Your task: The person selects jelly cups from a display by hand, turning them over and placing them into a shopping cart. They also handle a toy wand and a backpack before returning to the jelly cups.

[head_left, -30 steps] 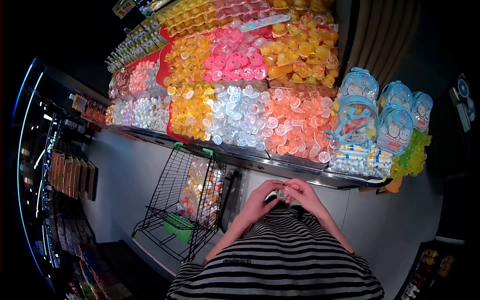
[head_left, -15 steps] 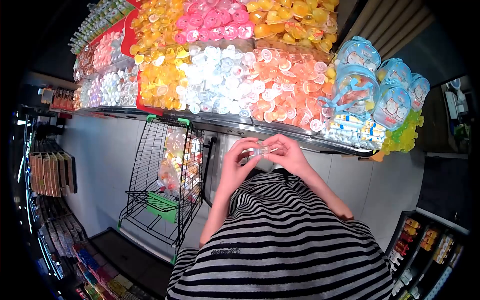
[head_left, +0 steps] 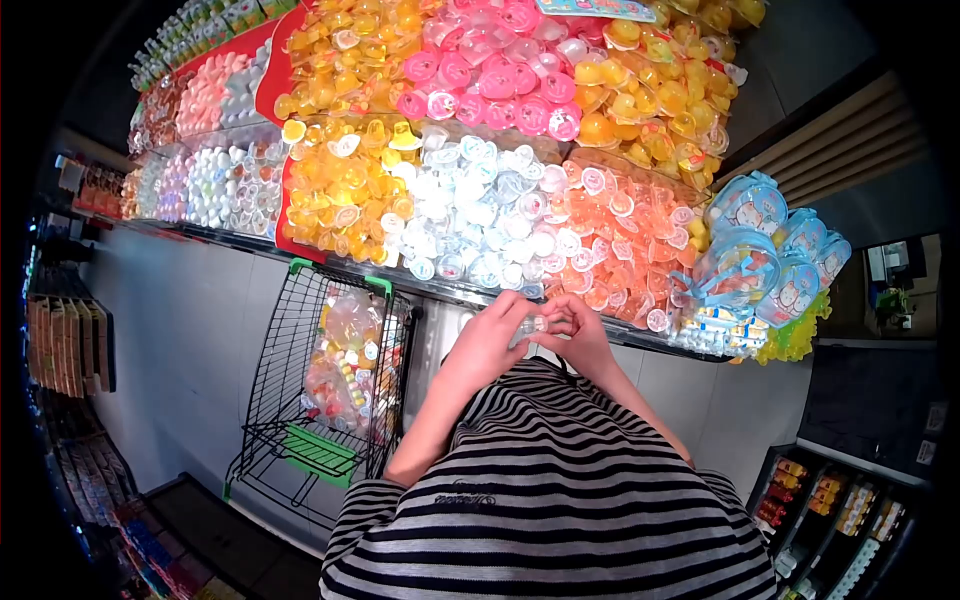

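Observation:
A small clear cup (head_left: 535, 324) with a pale lid is pinched between my two hands, in front of my striped shirt. My left hand (head_left: 492, 338) closes on its left side, and my right hand (head_left: 578, 335) holds the other side with bent fingers. Just beyond the hands runs the display's edge, with a heap of clear and white cups (head_left: 470, 210). Orange cups (head_left: 620, 235) lie to the right of these, and yellow cups (head_left: 345, 190) to the left. The fingers partly cover the cup.
A black wire cart (head_left: 270, 370) with green parts stands at the left, holding bagged goods (head_left: 345, 360). Blue cartoon bags (head_left: 745, 260) sit at the display's right end. Pink cups (head_left: 490, 75) fill the upper tier. Shelves (head_left: 825, 500) stand at the lower right.
The view has shifted, so the display reaches lower and more of its upper tier shows. Both hands still hold the small cup together, with the fingers slightly rearranged.

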`<state>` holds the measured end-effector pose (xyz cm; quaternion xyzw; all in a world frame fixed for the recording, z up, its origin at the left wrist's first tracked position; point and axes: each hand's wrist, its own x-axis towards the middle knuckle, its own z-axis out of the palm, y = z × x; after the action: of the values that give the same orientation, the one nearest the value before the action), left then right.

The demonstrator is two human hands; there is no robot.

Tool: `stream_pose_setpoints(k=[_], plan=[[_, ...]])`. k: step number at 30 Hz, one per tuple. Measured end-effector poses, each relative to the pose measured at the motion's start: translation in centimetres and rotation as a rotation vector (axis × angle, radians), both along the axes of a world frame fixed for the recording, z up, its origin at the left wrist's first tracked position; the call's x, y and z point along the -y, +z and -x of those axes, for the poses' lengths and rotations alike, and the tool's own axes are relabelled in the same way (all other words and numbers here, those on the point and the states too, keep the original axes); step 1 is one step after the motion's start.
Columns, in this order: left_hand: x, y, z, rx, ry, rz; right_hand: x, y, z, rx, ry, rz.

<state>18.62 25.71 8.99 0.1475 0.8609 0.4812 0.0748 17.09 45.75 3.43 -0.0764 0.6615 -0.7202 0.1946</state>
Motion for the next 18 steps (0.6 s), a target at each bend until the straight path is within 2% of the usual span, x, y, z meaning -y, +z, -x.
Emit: stream_pose_setpoints(k=[2,6,10,11,14,18], plan=[[1.5,0.3,1.4,0.038,0.029,0.029,1.7,0.6,1.0,-0.019,-0.009,0.04],[6.2,-1.7,5.4,-0.145,0.103,0.116,4.2,1.6,2.8,0.031,-0.107,0.053],[11.4,-3.5,11.5,-0.106,0.262,0.013,5.6,0.0,3.1,0.035,-0.326,-0.005],[12.3,-3.3,13.3,-0.025,0.329,-0.02,5.8,0.0,2.8,0.038,-0.384,-0.033],[14.7,-4.5,18.6,-0.046,0.324,-0.153,6.1,0.5,1.7,0.058,-0.522,-0.102],[14.7,-6.1,23.7,-0.24,0.329,0.001,5.8,-0.5,-0.1,0.061,-0.695,-0.089]])
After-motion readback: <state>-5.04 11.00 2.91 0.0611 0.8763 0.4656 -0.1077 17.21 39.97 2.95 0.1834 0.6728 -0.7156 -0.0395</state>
